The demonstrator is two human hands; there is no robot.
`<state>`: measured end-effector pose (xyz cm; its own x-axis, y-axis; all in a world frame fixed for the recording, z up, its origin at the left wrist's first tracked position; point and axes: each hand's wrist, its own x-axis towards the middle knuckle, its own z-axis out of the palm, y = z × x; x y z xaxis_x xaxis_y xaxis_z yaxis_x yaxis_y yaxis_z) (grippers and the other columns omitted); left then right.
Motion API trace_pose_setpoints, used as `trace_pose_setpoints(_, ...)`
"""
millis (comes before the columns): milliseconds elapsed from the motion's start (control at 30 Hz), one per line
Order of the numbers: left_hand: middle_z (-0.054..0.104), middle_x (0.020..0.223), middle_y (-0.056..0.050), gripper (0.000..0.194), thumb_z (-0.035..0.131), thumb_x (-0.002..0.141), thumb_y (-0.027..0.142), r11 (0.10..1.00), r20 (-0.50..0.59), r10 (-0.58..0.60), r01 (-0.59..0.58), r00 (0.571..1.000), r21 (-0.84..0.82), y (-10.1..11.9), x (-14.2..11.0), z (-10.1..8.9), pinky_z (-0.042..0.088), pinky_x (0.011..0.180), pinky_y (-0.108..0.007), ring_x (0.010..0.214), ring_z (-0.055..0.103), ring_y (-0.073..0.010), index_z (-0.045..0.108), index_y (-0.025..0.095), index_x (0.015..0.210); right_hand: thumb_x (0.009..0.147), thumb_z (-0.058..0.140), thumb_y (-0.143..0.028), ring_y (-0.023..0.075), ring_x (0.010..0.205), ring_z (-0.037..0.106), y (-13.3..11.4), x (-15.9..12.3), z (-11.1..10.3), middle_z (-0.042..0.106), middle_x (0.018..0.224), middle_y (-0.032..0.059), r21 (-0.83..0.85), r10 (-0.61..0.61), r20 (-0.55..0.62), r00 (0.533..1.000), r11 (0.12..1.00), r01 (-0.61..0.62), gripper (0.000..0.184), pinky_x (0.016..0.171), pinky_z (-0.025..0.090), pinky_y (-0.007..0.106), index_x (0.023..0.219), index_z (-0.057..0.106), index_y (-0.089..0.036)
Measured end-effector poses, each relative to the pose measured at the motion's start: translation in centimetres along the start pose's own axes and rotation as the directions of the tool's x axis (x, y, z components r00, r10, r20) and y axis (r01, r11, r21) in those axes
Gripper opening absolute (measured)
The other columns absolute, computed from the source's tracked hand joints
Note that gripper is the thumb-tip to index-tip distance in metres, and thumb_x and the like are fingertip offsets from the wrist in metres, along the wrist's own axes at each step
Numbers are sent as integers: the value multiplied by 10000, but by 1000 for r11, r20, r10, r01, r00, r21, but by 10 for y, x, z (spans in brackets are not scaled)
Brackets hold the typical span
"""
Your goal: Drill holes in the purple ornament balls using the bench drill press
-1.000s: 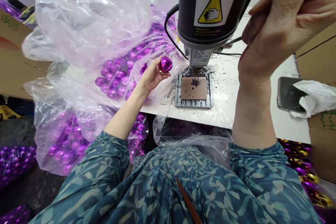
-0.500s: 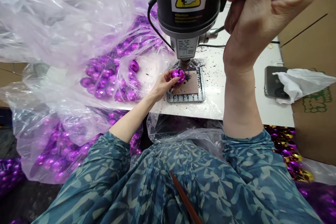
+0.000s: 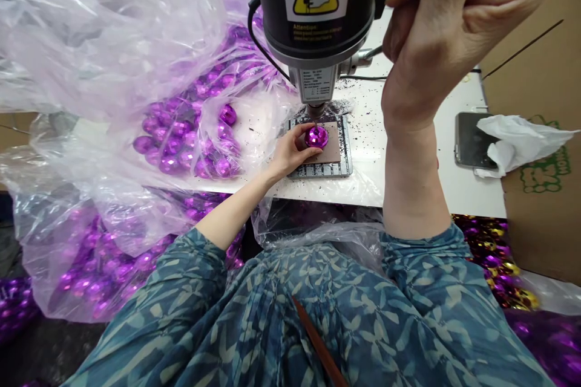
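Observation:
My left hand [image 3: 293,148] pinches a shiny purple faceted ball [image 3: 316,137] between thumb and fingers. The ball sits on a brown square board [image 3: 330,154] on the slotted metal base [image 3: 345,151] of a drill press [image 3: 313,18]. Right above the ball is the press's drilling end [image 3: 316,110]; whether it touches the ball I cannot tell. Raised at the upper right, my right hand [image 3: 449,30] is closed around the press's metal lever [image 3: 376,52], whose far end is hidden in the fist.
Clear plastic bags [image 3: 113,48] full of purple balls [image 3: 181,133] cover the left side. Dark shavings lie around the base on the white table [image 3: 370,184]. A phone [image 3: 472,139] with a crumpled tissue [image 3: 512,136] lies at right beside a cardboard box [image 3: 540,205].
My left hand has moved the ball slightly right and down, from the board's upper left to beneath the drilling end. My right hand stays on the lever.

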<state>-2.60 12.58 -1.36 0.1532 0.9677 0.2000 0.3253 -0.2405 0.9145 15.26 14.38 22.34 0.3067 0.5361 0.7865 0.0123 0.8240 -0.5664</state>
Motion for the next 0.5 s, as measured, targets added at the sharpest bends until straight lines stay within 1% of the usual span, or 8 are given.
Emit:
trace_pose_setpoints(67, 790, 1105, -58, 692, 1016, 794, 453, 995, -47, 48, -44, 998, 95, -1, -3, 1, 590, 727, -344, 758, 656, -173, 735, 272, 1399, 819, 614, -724, -85, 443, 427, 1, -6, -2, 509, 504, -58, -4, -39, -14, 999, 999, 39, 680, 569, 373, 46, 588, 559, -87)
trace_pose_setpoints(133, 768, 1068, -58, 679, 1024, 789, 446, 987, -85, 79, -66, 993, 149, -1, -4, 2, 585, 758, -359, 790, 653, -188, 749, 272, 1385, 895, 600, -653, -101, 480, 445, 3, -16, -6, 510, 541, -58, -7, -104, -42, 994, 995, 104, 621, 608, 392, 25, 670, 665, -78)
trace_pose_setpoints(167, 761, 1065, -59, 676, 1024, 790, 444, 985, -95, 87, -71, 992, 158, -2, -5, 3, 580, 761, -359, 794, 647, -189, 751, 272, 1385, 932, 603, -602, -111, 513, 469, 5, -21, -8, 499, 557, -59, -8, -140, -59, 988, 990, 140, 559, 633, 393, 7, 736, 735, -96)
trace_pose_setpoints(233, 754, 1070, -59, 672, 1021, 799, 436, 985, -98, 92, -76, 991, 157, -2, -5, 4, 567, 754, -352, 789, 634, -182, 750, 274, 1392, 983, 623, -496, -129, 554, 501, 8, -31, -13, 446, 566, -63, -11, -199, -89, 976, 980, 198, 390, 657, 369, -20, 886, 836, -184)
trace_pose_setpoints(267, 754, 1071, -58, 672, 1021, 801, 429, 985, -95, 91, -76, 991, 153, -3, -5, 4, 562, 749, -349, 783, 629, -179, 749, 274, 1396, 997, 633, -457, -134, 555, 501, 10, -35, -14, 409, 564, -62, -13, -215, -102, 971, 977, 215, 322, 653, 354, -25, 942, 856, -230)
trace_pose_setpoints(333, 755, 1064, -54, 674, 1026, 801, 410, 986, -86, 82, -69, 993, 150, -3, -4, 5, 559, 741, -351, 770, 625, -176, 748, 273, 1399, 1011, 638, -443, -131, 528, 476, 16, -41, -15, 350, 565, -63, 0, -236, -113, 965, 971, 238, 274, 625, 349, -14, 1036, 858, -281)
trace_pose_setpoints(400, 759, 1057, -48, 681, 1035, 792, 394, 987, -79, 73, -61, 994, 149, -2, -4, 5, 567, 738, -359, 760, 631, -177, 748, 275, 1398, 1020, 632, -452, -117, 492, 437, 22, -45, -14, 314, 567, -66, 30, -257, -118, 959, 965, 262, 287, 585, 350, 9, 1040, 842, -258)
trace_pose_setpoints(500, 767, 1056, -48, 678, 1034, 789, 395, 988, -79, 75, -63, 994, 140, -1, -4, 4, 581, 744, -365, 776, 651, -186, 749, 276, 1393, 1026, 632, -455, -94, 468, 418, 30, -48, -12, 295, 545, -66, 56, -297, -154, 942, 950, 308, 317, 540, 333, 38, 917, 798, -207)
